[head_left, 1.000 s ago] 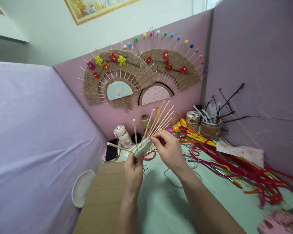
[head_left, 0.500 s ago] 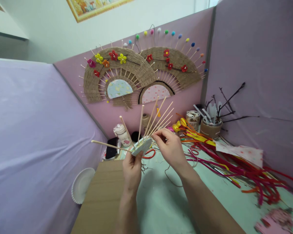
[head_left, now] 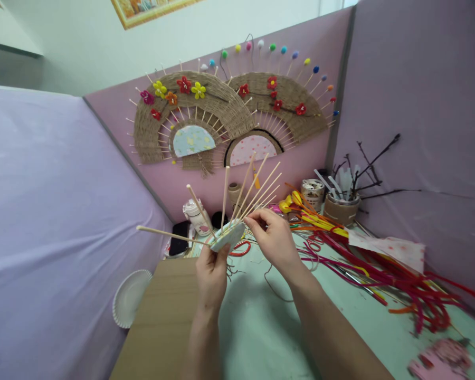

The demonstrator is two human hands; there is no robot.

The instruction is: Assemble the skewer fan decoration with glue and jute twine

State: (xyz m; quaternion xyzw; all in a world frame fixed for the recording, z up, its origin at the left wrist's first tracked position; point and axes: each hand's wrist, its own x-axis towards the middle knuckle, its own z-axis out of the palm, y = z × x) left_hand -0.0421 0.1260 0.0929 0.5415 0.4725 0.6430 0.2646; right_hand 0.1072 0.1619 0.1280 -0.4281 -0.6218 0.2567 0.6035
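Observation:
My left hand (head_left: 211, 274) is closed around a small pale blue half-round paper piece (head_left: 228, 236) held above the table. Several thin wooden sticks (head_left: 225, 195) fan out of that piece, one pointing left (head_left: 164, 234). My right hand (head_left: 275, 237) pinches the bunch of sticks on the right side of the fan, close to the paper piece. Both hands are raised over the mint-green table (head_left: 269, 338).
Two finished woven fans (head_left: 229, 113) with flowers hang on the pink back panel. A heap of red pipe cleaners (head_left: 396, 279) lies at right. Jars (head_left: 342, 206), a white bottle (head_left: 198, 216), a paper plate (head_left: 129, 298) and a cardboard sheet (head_left: 162, 322) surround the hands.
The sticks have spread wider: the left one has swung further left and lower, another has tilted left. The paper piece has turned flatter towards me. My hands stay in place.

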